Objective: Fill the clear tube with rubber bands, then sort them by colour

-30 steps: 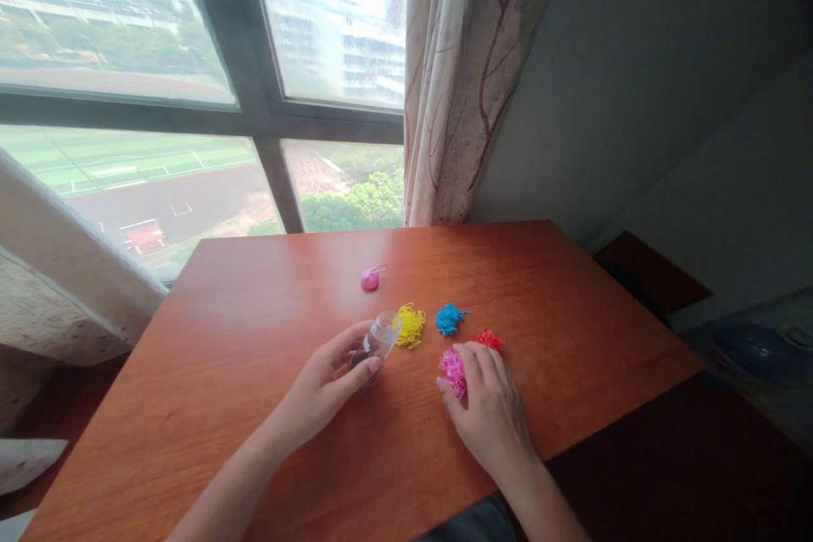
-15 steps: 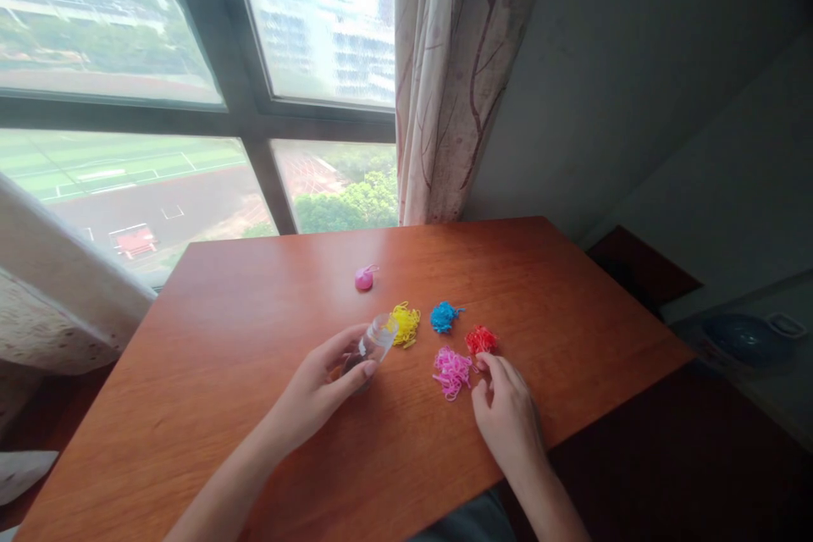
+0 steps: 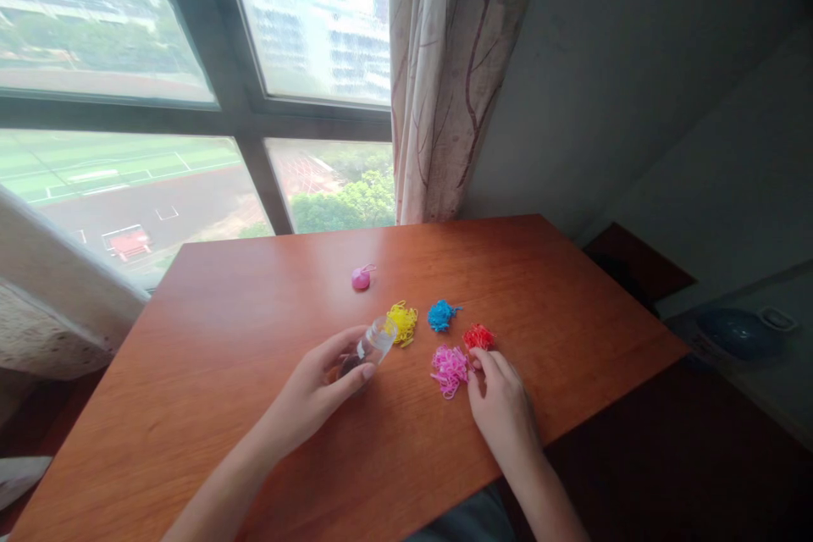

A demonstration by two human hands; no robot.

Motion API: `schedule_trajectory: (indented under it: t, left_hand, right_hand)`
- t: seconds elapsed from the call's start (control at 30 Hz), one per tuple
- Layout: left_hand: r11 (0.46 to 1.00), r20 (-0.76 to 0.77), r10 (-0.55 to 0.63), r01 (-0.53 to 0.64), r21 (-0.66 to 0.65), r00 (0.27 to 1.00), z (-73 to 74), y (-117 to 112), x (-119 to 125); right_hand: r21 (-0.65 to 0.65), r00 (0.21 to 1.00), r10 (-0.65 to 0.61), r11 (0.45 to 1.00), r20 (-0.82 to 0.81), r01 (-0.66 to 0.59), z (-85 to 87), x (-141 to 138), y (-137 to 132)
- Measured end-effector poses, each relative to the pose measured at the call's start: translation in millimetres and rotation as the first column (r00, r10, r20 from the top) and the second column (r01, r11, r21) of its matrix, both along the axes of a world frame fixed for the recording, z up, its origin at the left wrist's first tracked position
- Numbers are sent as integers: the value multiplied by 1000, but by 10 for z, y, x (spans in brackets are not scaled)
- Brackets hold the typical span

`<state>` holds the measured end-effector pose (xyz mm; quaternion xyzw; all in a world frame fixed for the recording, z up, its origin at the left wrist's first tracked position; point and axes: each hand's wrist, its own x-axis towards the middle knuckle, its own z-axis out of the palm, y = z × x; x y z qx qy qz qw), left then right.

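My left hand (image 3: 321, 389) is wrapped round a small clear plastic jar (image 3: 374, 345) lying tilted on the wooden table (image 3: 254, 339), its mouth toward a yellow heap of tiny rubber bands (image 3: 402, 323). My right hand (image 3: 501, 406) rests on the table with fingers curled, fingertips pinched at the edge between the pink heap (image 3: 449, 367) and the red heap (image 3: 478, 337). What the fingertips hold is too small to see. A blue heap (image 3: 440, 315) lies beyond them. A pink lid (image 3: 361, 278) with a loop sits farther back.
A large window (image 3: 190, 76) stands behind the table, with a patterned curtain (image 3: 450, 76) at its right. The table's right edge drops to a dark floor; a blue basin (image 3: 737, 332) sits at the far right.
My right hand has slid off the pink heap to the right and curled its fingers near the red heap. The left hand and jar have stayed put.
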<state>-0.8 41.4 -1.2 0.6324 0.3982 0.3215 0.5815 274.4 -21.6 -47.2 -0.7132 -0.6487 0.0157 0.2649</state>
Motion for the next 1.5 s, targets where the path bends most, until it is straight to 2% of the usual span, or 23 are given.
schedule_trajectory:
  t: [0.2,0.47,0.7,0.8,0.93,1.2,1.5]
  left_hand:
    - [1000,-21,0,0,16,1000,1,7,5]
    - [1000,-37,13,-12,25,999,46,0,12]
    - [999,-32,19,-18,37,999,31,6,5]
    - [999,-32,17,-16,30,999,25,7,3]
    - [1000,-29,19,-19,12,999,16,3,3]
    - [999,-45,11,-10,35,999,6,9,-16]
    - [999,-59,10,-7,51,998,36,-2,-7]
  right_hand:
    - [25,999,5,1000,41,-6,7,41,21]
    - [77,964,82,995,-254,-65,150,-28,-24]
    - [90,951,158,986,-265,-139,147,-66,-16]
    - [105,964,146,987,-223,-126,145,-20,-36]
    - [102,987,134,987,-90,-125,132,-20,-51]
    - [11,972,113,993,206,-118,141,-261,43]
    - [-52,941,130,991,314,-120,138,-398,124]
